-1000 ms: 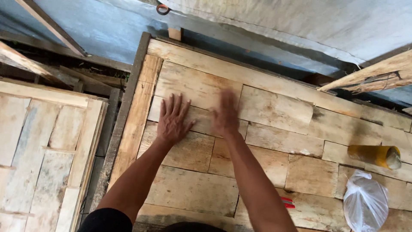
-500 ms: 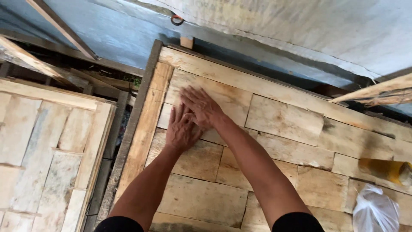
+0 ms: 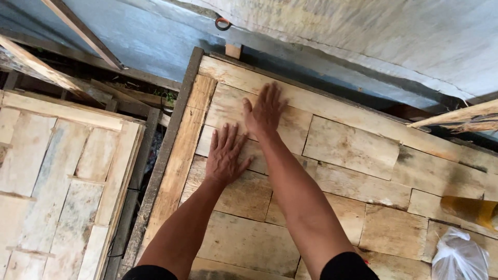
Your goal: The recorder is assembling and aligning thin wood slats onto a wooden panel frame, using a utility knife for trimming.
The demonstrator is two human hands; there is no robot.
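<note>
Wooden patchwork panel of pale planks (image 3: 353,150) looked fully laid; left hand (image 3: 225,154) and right hand (image 3: 265,110) lay flat, fingers spread, gripping nothing.

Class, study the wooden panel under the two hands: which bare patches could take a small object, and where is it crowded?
Free: the boards in the middle of the wooden panel, bordered by the right forearm and the yellow bottle; also the near boards between the two forearms. Crowded: the upper left, under the left hand and right hand, and the right corner by the plastic bag.

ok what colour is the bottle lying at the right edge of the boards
Amber yellow; the bottle shows in the head view, lying just above a white plastic bag.
</note>
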